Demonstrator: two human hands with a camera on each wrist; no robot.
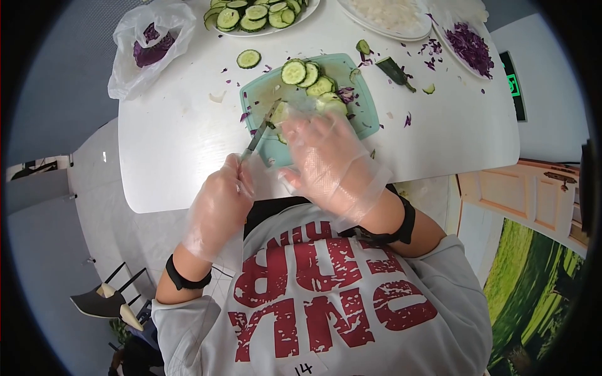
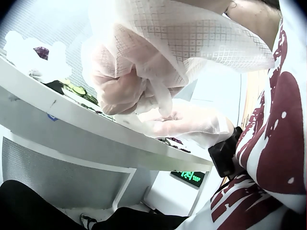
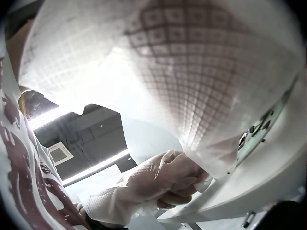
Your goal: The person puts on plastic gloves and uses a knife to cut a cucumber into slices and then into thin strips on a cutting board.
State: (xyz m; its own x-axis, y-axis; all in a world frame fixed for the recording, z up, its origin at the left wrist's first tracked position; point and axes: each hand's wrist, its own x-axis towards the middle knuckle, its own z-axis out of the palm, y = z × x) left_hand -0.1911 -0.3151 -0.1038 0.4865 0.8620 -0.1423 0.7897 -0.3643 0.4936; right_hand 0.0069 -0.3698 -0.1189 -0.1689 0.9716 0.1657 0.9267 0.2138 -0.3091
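In the head view my left hand [image 1: 221,194], in a clear plastic glove, grips the handle of a knife [image 1: 256,136]. Its blade slants up across the left part of a teal cutting board [image 1: 273,150]. Also gloved, my right hand [image 1: 329,153] lies over the board with its thumb held apart. Its fingers reach onto pale cucumber slices [image 1: 331,103], and the fingertips are partly hidden. More cucumber slices [image 1: 293,72] lie along the board's far side. Both wrist views show mostly glove; the left hand's fingers [image 2: 117,93] are curled there.
At the back stand a plate of cucumber slices [image 1: 256,24], a plate of pale shreds [image 1: 389,14] and shredded purple cabbage [image 1: 469,49]. A plastic bag [image 1: 182,28] holds purple cabbage [image 1: 153,50]. A cucumber end [image 1: 394,72], a loose slice [image 1: 249,59] and scraps lie around the board.
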